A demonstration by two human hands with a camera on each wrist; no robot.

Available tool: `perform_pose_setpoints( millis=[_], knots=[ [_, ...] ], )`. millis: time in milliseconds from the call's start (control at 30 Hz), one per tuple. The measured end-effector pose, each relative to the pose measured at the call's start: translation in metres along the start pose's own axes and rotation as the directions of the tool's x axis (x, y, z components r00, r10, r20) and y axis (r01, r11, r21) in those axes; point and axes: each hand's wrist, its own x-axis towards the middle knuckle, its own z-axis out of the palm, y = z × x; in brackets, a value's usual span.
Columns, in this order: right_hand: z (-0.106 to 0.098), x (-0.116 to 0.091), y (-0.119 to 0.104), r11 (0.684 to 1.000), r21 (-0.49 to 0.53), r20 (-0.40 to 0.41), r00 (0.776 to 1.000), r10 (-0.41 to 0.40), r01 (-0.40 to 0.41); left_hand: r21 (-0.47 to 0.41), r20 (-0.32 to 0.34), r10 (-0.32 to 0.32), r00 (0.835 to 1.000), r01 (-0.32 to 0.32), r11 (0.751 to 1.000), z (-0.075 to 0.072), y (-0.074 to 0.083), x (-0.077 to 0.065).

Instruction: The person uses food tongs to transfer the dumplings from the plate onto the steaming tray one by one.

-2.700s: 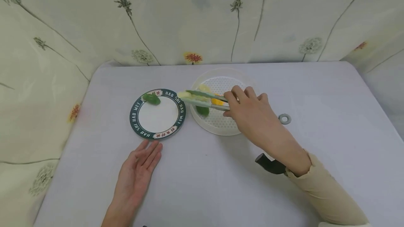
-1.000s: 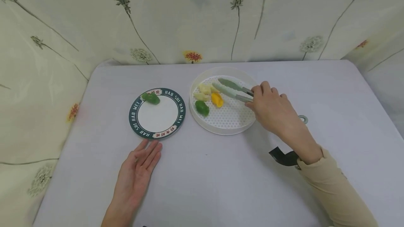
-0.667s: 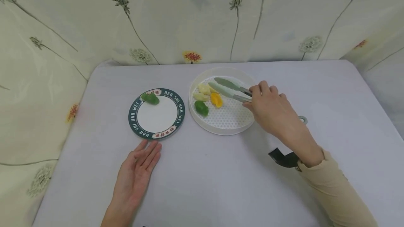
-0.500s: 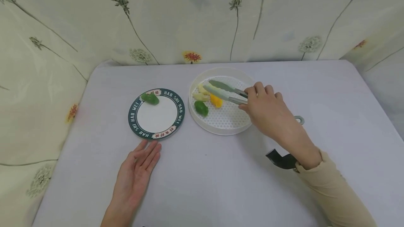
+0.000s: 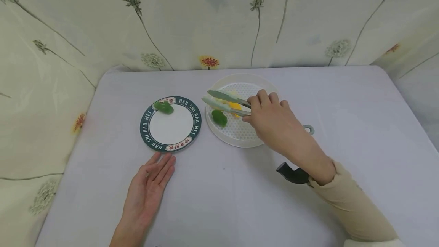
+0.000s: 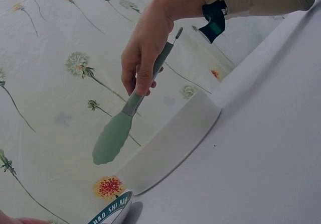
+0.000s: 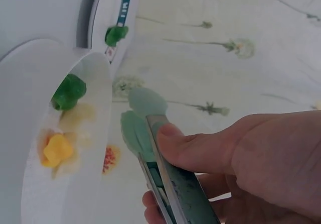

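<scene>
My right hand (image 5: 274, 123) grips green-tipped tongs (image 5: 223, 101) over the round white perforated tray (image 5: 247, 142). The tong tips (image 7: 143, 118) stand slightly apart, with nothing seen between them, and reach across the tray's left rim in the head view. Inside the tray lie a green pepper-like piece (image 5: 219, 118), a yellow piece (image 5: 235, 106) partly behind the tongs, and pale pieces mostly covered by them. My left hand (image 5: 147, 188) lies palm up, its straight fingertips at the near rim of the green-bordered plate (image 5: 171, 125). Another green piece (image 5: 164, 107) sits on that plate's upper left.
A white cloth covers the table (image 5: 219, 201). Behind it hangs a flower-print curtain (image 5: 219, 22), close to the table's far edge. Plate and tray stand side by side with a narrow gap. A black strap (image 5: 293, 174) shows at the right wrist.
Over the last second my right hand and the tongs moved left across the tray, from its right side past the pale pieces. My left hand, plate and tray stayed put.
</scene>
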Motion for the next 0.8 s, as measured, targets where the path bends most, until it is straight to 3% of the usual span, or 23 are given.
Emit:
perform_pose_setpoints(
  millis=[367, 800],
  knots=[
    [0.006, 0.013, -0.025, 0.994, -0.056, -0.024, 0.995, -0.096, 0.094, -0.014, -0.011, -0.005, 1.000, 0.005, 1.000, 0.002, -0.001, 0.000],
    [0.023, 0.038, -0.060, 0.995, -0.020, 0.032, 0.995, -0.099, 0.100, 0.013, 0.000, 0.002, 1.000, -0.002, 1.000, 0.000, -0.001, 0.002]
  ],
)
